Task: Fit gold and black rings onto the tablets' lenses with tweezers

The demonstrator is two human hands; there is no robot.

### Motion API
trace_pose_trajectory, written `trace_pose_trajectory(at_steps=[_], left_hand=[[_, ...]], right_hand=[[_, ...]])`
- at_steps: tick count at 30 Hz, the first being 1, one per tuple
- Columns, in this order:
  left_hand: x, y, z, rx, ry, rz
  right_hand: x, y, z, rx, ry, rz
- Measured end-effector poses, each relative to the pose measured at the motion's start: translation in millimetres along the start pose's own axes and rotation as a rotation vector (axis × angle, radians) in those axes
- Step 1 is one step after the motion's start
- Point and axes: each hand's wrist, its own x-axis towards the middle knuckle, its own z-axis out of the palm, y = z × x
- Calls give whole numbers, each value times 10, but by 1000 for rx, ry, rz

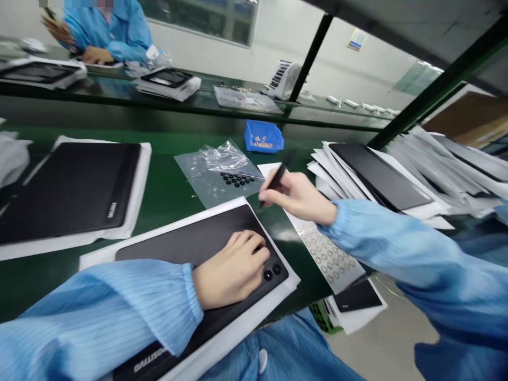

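Note:
My left hand [234,270] rests palm down, fingers curled, on a dark tablet back [190,246] that lies on a white sheet, close to its two camera lenses [272,272]. My right hand [297,197] pinches black tweezers [277,179], their tip pointing down over the tablet's far corner. A clear plastic bag [216,172] with several small black rings [237,180] lies just beyond. A sheet of small round stickers [327,254] lies under my right wrist.
A second dark tablet [67,188] lies at left on white foam. A blue bin [263,136] sits behind the bag. Stacked tablets and white sheets [381,177] fill the right. Across the raised shelf a person in a blue coat [107,32] works.

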Motion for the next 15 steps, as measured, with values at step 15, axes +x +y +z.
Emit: trace_pose_trajectory(at_steps=[15], left_hand=[[-114,-148,-68,219,71,-144]], right_hand=[[974,327,407,-141,-5,-103]])
